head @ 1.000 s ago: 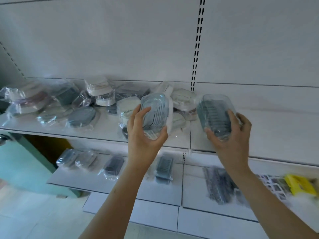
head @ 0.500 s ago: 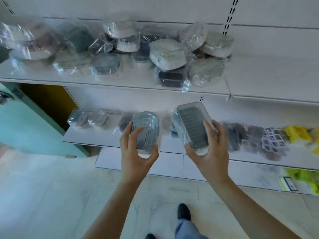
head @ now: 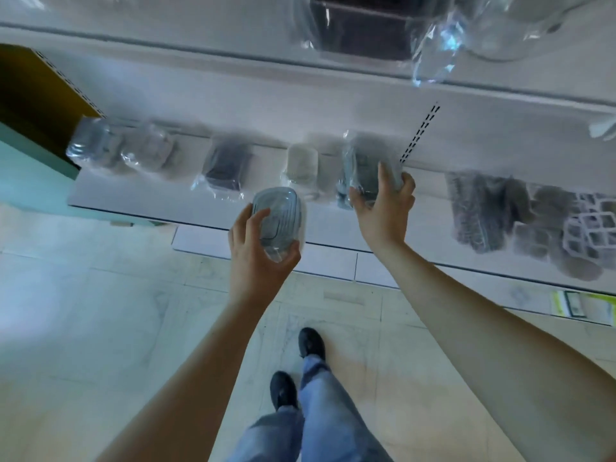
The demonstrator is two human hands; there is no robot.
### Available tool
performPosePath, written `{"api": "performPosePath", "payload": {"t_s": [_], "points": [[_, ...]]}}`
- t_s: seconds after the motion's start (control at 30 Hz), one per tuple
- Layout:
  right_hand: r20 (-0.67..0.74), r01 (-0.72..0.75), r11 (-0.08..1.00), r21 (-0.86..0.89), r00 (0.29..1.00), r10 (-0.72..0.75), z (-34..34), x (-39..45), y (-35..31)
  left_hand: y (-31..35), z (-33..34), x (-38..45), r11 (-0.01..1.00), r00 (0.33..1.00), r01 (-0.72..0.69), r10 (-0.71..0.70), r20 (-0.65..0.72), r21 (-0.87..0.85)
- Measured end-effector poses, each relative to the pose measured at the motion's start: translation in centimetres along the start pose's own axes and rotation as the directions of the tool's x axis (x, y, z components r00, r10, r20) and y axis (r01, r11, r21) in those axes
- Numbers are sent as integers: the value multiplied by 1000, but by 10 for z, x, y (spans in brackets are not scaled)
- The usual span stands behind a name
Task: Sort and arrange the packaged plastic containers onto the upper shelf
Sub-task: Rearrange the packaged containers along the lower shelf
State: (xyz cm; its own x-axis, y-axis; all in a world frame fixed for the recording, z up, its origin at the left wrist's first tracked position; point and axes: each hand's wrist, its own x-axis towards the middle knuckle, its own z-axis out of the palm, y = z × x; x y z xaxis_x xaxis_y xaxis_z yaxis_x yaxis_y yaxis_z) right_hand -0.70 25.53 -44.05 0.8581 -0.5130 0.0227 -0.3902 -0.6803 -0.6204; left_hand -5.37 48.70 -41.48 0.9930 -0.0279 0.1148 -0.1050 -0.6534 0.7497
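The white shelving unit (head: 233, 105) is filling the far side of the room, its upper shelf (head: 166, 38) running across twelve o'clock with a bagged dark container (head: 360, 28) sitting on its edge, wrap hanging over. The lower shelf (head: 140, 195) is lying between ten and two o'clock, carrying a loose row of wrapped containers (head: 223, 168) spread flat, probably so each can be told apart for sorting, with grey and white lattice items (head: 533, 215) off at three o'clock.

The person is standing close, dark shoes (head: 311, 343) at six o'clock on the tiled floor (head: 83, 311). The right hand (head: 383, 208), at one o'clock, is curling its fingers round a wrapped dark container (head: 363, 168) right at the lower shelf; whether it is resting on the shelf or lifted off it, I cannot tell through the blur. The left hand (head: 256, 258), near centre, is cupping a clear ribbed container (head: 276, 225) from beneath, thumb on one side and fingers on the other, holding it out in front of the shelf edge. Both seem meant for the upper shelf.
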Motion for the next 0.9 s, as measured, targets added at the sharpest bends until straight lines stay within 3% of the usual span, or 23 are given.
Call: {"api": "performPosePath", "payload": {"t_s": [0.23,0.37,0.47,0.67,0.77,0.9], "points": [[35,-78,993,-87,996,81,45,72,1,-28,12,19,1000,1000,25,-25,-1,18],[160,-81,976,-204,980,115,47,76,-7,-40,5,24,999,999,33,-34,7,27],[166,-79,953,-293,977,132,45,67,-19,-45,-5,29,999,999,41,-40,-11,27],[88,91,903,-420,994,-59,46,36,-73,-54,-42,43,998,996,52,-50,-79,21],[103,147,919,-366,988,-117,55,16,-112,-64,-68,52,998,990,63,-59,-128,29],[159,362,897,-254,930,-330,79,-8,-168,-89,-109,69,997,983,74,-67,-170,35]]}}
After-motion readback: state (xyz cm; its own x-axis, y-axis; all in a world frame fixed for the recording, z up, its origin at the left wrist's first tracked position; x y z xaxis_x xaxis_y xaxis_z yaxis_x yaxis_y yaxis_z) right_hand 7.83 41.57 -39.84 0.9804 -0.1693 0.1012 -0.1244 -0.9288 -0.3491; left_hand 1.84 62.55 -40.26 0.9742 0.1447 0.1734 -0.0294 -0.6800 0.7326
